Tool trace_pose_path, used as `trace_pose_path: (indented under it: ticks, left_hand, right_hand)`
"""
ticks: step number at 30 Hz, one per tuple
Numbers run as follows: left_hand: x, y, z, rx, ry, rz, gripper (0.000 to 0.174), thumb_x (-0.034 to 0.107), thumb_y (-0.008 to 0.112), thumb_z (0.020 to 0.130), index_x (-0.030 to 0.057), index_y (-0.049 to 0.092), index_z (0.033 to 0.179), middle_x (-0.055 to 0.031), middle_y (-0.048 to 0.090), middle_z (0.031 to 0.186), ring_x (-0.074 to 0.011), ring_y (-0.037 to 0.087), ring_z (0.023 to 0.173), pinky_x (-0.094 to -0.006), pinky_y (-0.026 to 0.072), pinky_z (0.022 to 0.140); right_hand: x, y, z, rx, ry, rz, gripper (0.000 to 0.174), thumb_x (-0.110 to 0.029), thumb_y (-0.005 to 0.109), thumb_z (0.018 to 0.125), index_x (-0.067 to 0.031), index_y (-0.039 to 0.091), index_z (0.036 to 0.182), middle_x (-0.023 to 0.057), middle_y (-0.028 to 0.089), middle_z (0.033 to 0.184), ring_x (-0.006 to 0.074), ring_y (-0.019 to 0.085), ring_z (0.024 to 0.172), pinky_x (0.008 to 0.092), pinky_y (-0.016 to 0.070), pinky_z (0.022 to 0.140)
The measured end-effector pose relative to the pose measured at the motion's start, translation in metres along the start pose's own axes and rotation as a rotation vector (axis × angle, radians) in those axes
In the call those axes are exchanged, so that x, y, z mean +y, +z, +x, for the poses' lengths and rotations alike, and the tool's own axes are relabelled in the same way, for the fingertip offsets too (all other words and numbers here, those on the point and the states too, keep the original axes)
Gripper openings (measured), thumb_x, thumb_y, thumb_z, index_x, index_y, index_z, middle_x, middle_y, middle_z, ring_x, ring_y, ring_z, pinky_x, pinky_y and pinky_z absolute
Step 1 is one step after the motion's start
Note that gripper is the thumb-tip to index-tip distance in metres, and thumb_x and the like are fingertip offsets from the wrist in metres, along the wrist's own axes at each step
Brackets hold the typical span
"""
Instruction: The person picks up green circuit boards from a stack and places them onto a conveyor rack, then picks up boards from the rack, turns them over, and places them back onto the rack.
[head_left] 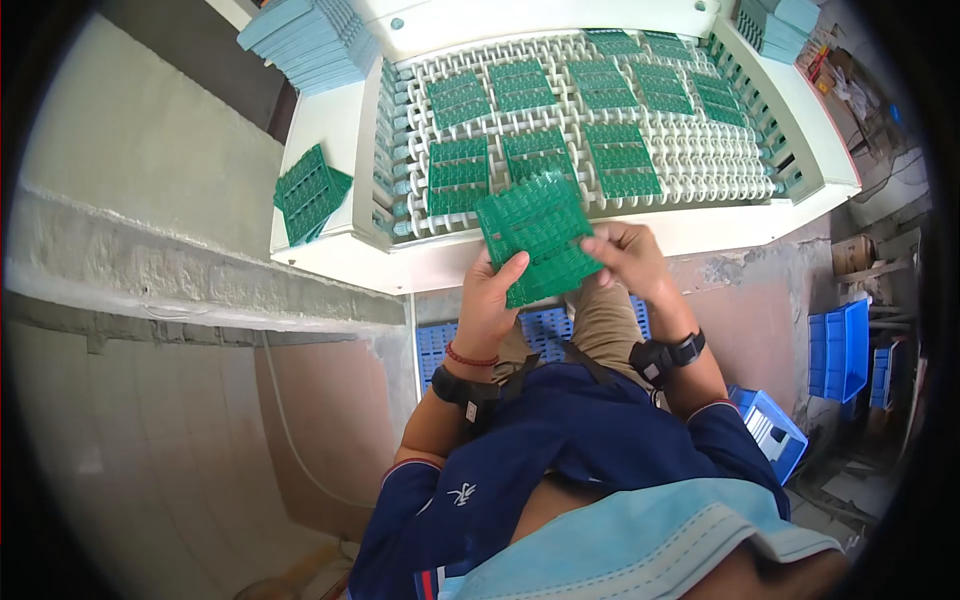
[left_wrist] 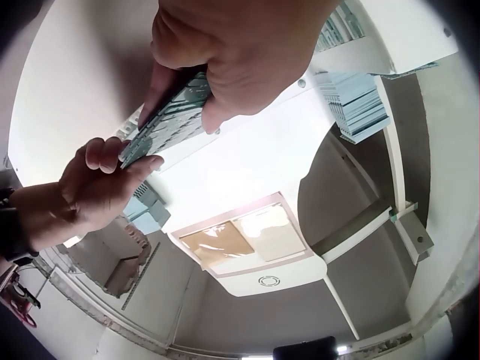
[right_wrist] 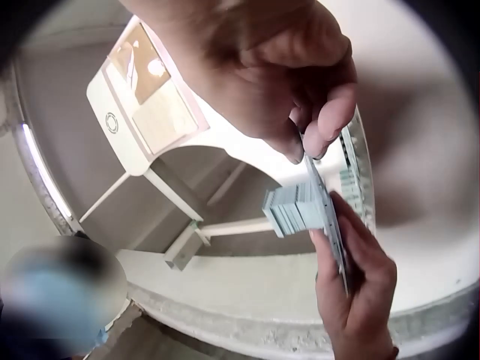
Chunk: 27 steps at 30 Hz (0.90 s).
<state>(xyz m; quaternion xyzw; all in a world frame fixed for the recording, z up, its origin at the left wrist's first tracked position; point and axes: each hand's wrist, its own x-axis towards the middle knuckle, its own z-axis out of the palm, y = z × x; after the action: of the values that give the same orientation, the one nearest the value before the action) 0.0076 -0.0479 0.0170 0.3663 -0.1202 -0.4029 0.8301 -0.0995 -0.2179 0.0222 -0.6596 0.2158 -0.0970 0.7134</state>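
A green printed circuit board [head_left: 540, 235] is held up between both hands, in front of the conveyor. My left hand [head_left: 488, 300] grips its lower left edge, thumb on the upper face and fingers behind. On the opposite side my right hand [head_left: 635, 262] pinches the edge between thumb and fingers. The right wrist view shows the circuit board [right_wrist: 330, 217] nearly edge-on, as a thin slab. Beyond it, more green circuit boards [head_left: 458, 175] lie in rows on the white roller conveyor [head_left: 700, 160].
A few loose circuit boards [head_left: 310, 195] overlap on the white ledge at left. Stacks of pale blue-green panels [head_left: 310, 45] stand at the back left and back right. Blue crates [head_left: 838, 350] are at lower right, and a blue slatted mat [head_left: 435, 345] lies underfoot.
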Motion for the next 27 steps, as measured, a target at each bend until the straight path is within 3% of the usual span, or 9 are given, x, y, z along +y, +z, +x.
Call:
trace_pose_path:
  ticks: [7, 11, 13, 17, 20, 22, 24, 26, 27]
  left_hand:
    - [0.004, -0.012, -0.007, 0.022, 0.007, 0.012, 0.027, 0.002, 0.048, 0.086, -0.0002, 0.049, 0.113, -0.0122, 0.057, 0.106, -0.0214, 0.059, 0.092, -0.0361, 0.0519, 0.077]
    - [0.004, -0.011, -0.013, 0.061, -0.012, -0.018, 0.027, 0.002, 0.044, 0.087, -0.0014, 0.048, 0.113, -0.0138, 0.056, 0.107, -0.0224, 0.058, 0.094, -0.0359, 0.0507, 0.080]
    - [0.009, -0.009, -0.017, 0.029, -0.035, -0.072, 0.029, 0.003, 0.042, 0.087, -0.0030, 0.046, 0.115, -0.0151, 0.055, 0.109, -0.0239, 0.056, 0.098, -0.0373, 0.0486, 0.083]
    - [0.017, -0.018, -0.023, -0.086, -0.095, -0.210, 0.035, 0.004, 0.038, 0.086, -0.0086, 0.041, 0.118, -0.0186, 0.051, 0.115, -0.0274, 0.051, 0.107, -0.0400, 0.0417, 0.092]
    - [0.013, -0.034, -0.025, -0.180, -0.081, -0.160, 0.041, 0.000, 0.035, 0.085, -0.0112, 0.032, 0.124, -0.0222, 0.044, 0.123, -0.0306, 0.048, 0.110, -0.0416, 0.0393, 0.095]
    - [0.010, -0.034, -0.023, -0.161, -0.059, -0.133, 0.040, 0.000, 0.035, 0.085, -0.0113, 0.033, 0.123, -0.0223, 0.044, 0.123, -0.0302, 0.049, 0.110, -0.0413, 0.0396, 0.094]
    - [0.007, -0.034, -0.027, -0.125, -0.044, -0.105, 0.039, 0.000, 0.036, 0.085, -0.0113, 0.035, 0.122, -0.0223, 0.045, 0.122, -0.0298, 0.049, 0.110, -0.0410, 0.0400, 0.094]
    - [0.007, -0.029, -0.026, -0.105, -0.050, -0.019, 0.033, 0.002, 0.039, 0.086, -0.0082, 0.043, 0.117, -0.0161, 0.053, 0.114, -0.0235, 0.053, 0.105, -0.0354, 0.0424, 0.091]
    - [0.008, -0.027, -0.025, -0.102, -0.053, -0.014, 0.033, 0.002, 0.039, 0.086, -0.0082, 0.043, 0.117, -0.0161, 0.053, 0.114, -0.0235, 0.053, 0.105, -0.0354, 0.0424, 0.091]
  right_hand:
    - [-0.018, -0.130, 0.027, 0.510, -0.148, -0.121, 0.025, -0.026, 0.064, 0.079, -0.0002, 0.063, 0.078, -0.0007, 0.051, 0.052, 0.0045, 0.044, 0.039, 0.0172, 0.0343, 0.033]
    - [-0.006, -0.198, 0.041, 0.723, -0.029, -0.622, 0.036, -0.032, 0.062, 0.079, 0.0041, 0.065, 0.076, 0.0091, 0.058, 0.056, 0.0134, 0.054, 0.047, 0.0289, 0.0438, 0.048]
    - [0.000, -0.222, 0.041, 0.937, -0.173, -0.959, 0.037, -0.032, 0.060, 0.079, 0.0050, 0.064, 0.077, 0.0098, 0.060, 0.060, 0.0150, 0.053, 0.053, 0.0294, 0.0419, 0.054]
    - [-0.013, -0.269, 0.022, 0.945, -0.174, -0.867, 0.037, -0.035, 0.059, 0.079, 0.0018, 0.065, 0.082, 0.0154, 0.061, 0.067, 0.0183, 0.059, 0.064, 0.0303, 0.0444, 0.064]
    - [-0.020, -0.278, 0.011, 0.991, 0.090, -1.043, 0.035, -0.035, 0.059, 0.079, -0.0020, 0.066, 0.087, 0.0175, 0.062, 0.072, 0.0198, 0.061, 0.069, 0.0296, 0.0451, 0.067]
    - [-0.016, -0.261, 0.004, 1.090, -0.036, -1.084, 0.037, -0.039, 0.059, 0.078, -0.0039, 0.065, 0.086, 0.0161, 0.063, 0.073, 0.0327, 0.060, 0.070, 0.0355, 0.0458, 0.066]
    - [-0.005, -0.241, 0.004, 1.047, -0.164, -1.097, 0.034, -0.036, 0.059, 0.079, -0.0039, 0.065, 0.091, 0.0146, 0.064, 0.076, 0.0269, 0.062, 0.070, 0.0328, 0.0463, 0.066]
    - [-0.001, -0.200, 0.007, 0.824, -0.361, -0.830, 0.030, -0.031, 0.060, 0.080, -0.0026, 0.065, 0.091, 0.0118, 0.065, 0.080, 0.0202, 0.061, 0.070, 0.0294, 0.0464, 0.066]
    - [-0.002, -0.170, 0.007, 0.689, -0.300, -0.743, 0.029, -0.029, 0.060, 0.081, -0.0021, 0.065, 0.091, 0.0094, 0.065, 0.079, 0.0166, 0.060, 0.068, 0.0275, 0.0458, 0.063]
